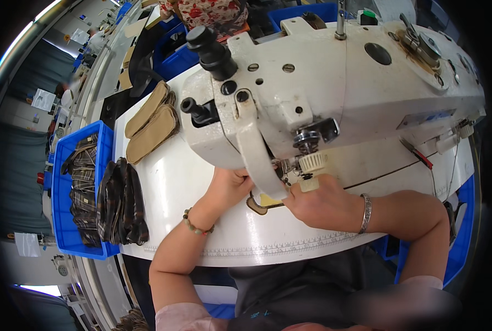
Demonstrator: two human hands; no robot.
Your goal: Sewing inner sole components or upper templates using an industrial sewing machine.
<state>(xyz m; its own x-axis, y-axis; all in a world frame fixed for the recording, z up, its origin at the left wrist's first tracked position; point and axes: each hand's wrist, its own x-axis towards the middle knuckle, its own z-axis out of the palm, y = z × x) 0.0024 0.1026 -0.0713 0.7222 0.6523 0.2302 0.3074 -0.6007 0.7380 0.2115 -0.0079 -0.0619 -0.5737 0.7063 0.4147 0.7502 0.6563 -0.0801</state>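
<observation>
Both my hands are at the needle area of a white sewing machine (pixel 334 99). My left hand (pixel 228 189) is closed, its fingertips partly hidden by the machine's curved white arm, so what they hold does not show. On the other side my right hand (pixel 322 205) is closed in a pinch at the edge of a tan insole-shaped fabric piece (pixel 256 206) with a dark border. A rounded end of that piece shows on the table between my hands; the rest is hidden under the machine head and my fingers.
Stacked tan insole pieces (pixel 152 124) lie at the table's far left. Dark plaid fabric pieces (pixel 122 201) rest at the left edge, beside a blue bin (pixel 61 193) of more. Red-handled snips (pixel 417 154) lie at right. A printed ruler (pixel 273 249) follows the front edge.
</observation>
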